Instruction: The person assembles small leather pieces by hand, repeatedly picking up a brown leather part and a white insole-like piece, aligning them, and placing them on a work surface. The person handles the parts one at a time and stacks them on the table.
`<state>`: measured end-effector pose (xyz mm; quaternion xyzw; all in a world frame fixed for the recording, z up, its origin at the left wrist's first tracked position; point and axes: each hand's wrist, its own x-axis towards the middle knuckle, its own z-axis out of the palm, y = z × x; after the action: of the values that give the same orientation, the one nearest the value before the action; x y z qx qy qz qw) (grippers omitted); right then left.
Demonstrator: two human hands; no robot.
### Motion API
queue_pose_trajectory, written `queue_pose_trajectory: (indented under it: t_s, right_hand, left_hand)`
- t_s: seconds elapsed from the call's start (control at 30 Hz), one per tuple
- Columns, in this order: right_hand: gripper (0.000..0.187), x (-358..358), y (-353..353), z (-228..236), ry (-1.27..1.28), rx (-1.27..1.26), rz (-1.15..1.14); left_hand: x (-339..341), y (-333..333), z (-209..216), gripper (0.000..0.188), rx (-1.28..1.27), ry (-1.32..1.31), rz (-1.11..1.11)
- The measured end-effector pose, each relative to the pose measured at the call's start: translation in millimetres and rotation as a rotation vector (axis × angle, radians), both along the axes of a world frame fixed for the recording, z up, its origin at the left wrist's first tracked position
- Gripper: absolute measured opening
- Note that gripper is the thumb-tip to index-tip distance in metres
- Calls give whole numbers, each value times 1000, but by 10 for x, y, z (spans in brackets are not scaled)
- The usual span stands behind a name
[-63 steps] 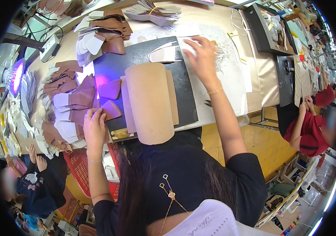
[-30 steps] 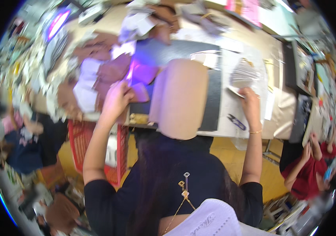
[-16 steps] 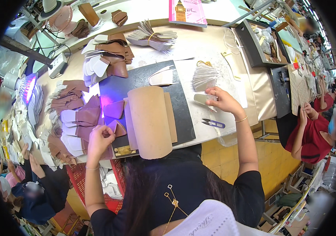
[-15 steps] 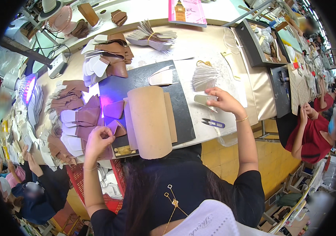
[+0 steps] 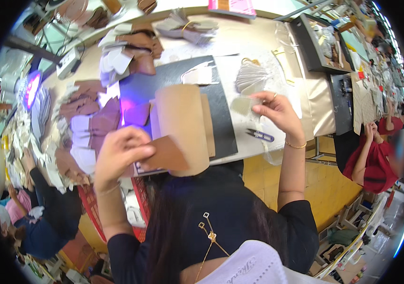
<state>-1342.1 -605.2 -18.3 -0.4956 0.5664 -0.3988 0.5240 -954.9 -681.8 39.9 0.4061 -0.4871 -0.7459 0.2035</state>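
Observation:
A brown leather piece (image 5: 170, 155) is pinched in my left hand (image 5: 122, 154), raised in front of the lower left side of a curved tan block (image 5: 180, 123). My right hand (image 5: 279, 112) grips a small pale grey-green piece (image 5: 243, 105) by its edge, right of the black mat (image 5: 223, 118). Beside the block, another leather piece (image 5: 137, 114) lies under violet lamp light. A fanned bundle of thin pale pieces (image 5: 252, 78) sits just beyond my right hand. Thread snips (image 5: 260, 135) with dark handles lie nearer me.
Stacks of brown and white pieces (image 5: 138, 59) cover the left of the table. A lit lamp (image 5: 32, 91) stands at far left. A black-rimmed tray (image 5: 313, 52) holds odds and ends at far right. Below the table is a red basket (image 5: 91, 208). Co-workers sit on both sides.
My left hand has lifted the leather piece off the mat and brought it right and nearer, before the block. My right hand still holds the pale piece. The whole view has shifted slightly.

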Motion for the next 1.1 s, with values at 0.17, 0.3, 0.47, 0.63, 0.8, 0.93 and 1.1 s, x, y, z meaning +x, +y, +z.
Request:
queue_pose_trajectory:
  t_s: [0.17, 0.3, 0.47, 0.63, 0.8, 0.93, 1.1]
  right_hand:
    - [17, 492, -33, 220, -182, 34, -93]
    - [17, 880, -82, 260, -272, 113, 37]
    - [16, 1163, -209, 276, -210, 228, 148]
    - [22, 1282, -343, 239, -95, 263, 225]
    - [22, 1278, -398, 222, -71, 278, 244]
    - [22, 1292, -395, 230, -77, 281, 235]
    - [21, 1298, -405, 241, -67, 287, 239]
  left_hand:
    - [-346, -87, -298, 27, 131, -171, -94]
    - [-290, -33, -395, 36, 244, -93, -9]
    - [-244, 21, -413, 49, 251, -89, 28]
    - [-212, 18, -409, 48, 223, -71, -6]
    - [-219, 9, -413, 47, 221, -70, -15]
    - [-221, -3, -420, 47, 234, -68, -30]
    - [-212, -13, -428, 47, 241, -65, -37]
